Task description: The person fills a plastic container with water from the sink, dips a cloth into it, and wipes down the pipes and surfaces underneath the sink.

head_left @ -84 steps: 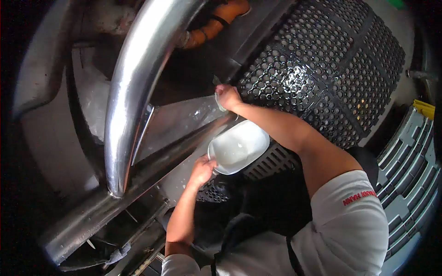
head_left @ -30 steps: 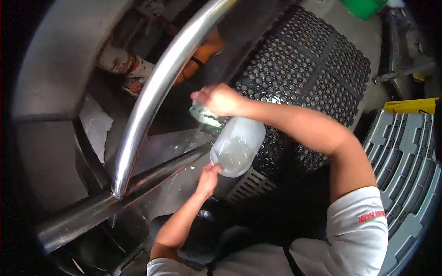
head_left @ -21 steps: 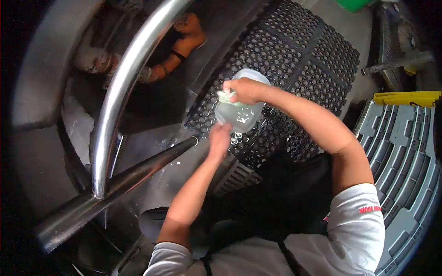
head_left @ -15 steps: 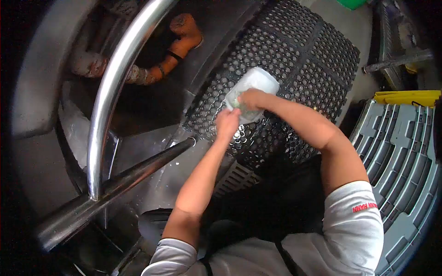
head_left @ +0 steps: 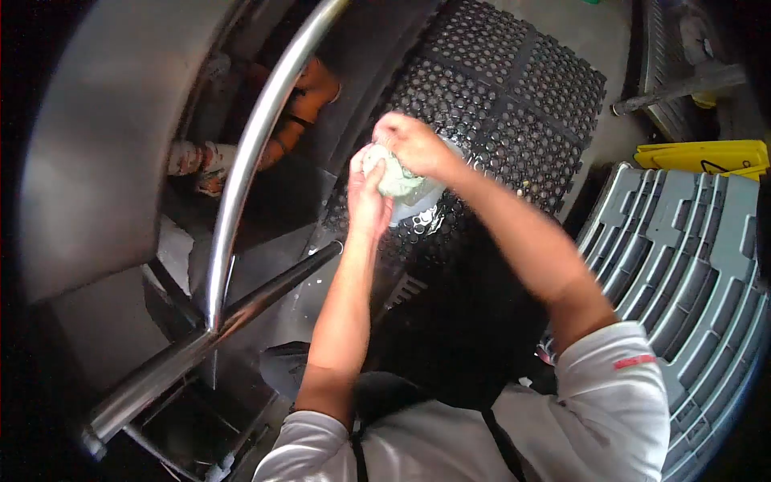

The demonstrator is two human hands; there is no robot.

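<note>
My left hand point(head_left: 369, 193) is closed round a wet, pale green cloth point(head_left: 393, 173), bunched up with my thumb across it. Above and to the right, my right hand point(head_left: 414, 145) has its fingers curled at the top of the same cloth. A whitish plastic container point(head_left: 418, 207) shows below and behind the cloth, largely covered by the hands. It appears to rest on the black perforated rubber mat point(head_left: 474, 88), and shiny wet patches surround it.
A curved metal pipe point(head_left: 255, 145) rises from a straight metal bar point(head_left: 161, 373) at left. Behind it runs an orange pipe point(head_left: 309, 100). Grey slatted plastic panels point(head_left: 683, 265) and a yellow object point(head_left: 699, 154) stand at right. Part of a floor grate point(head_left: 405, 291) shows below the mat.
My left hand has left the container's rim and now grips the cloth. My right hand has lifted the cloth from the container toward the upper left. The view has shifted slightly.
</note>
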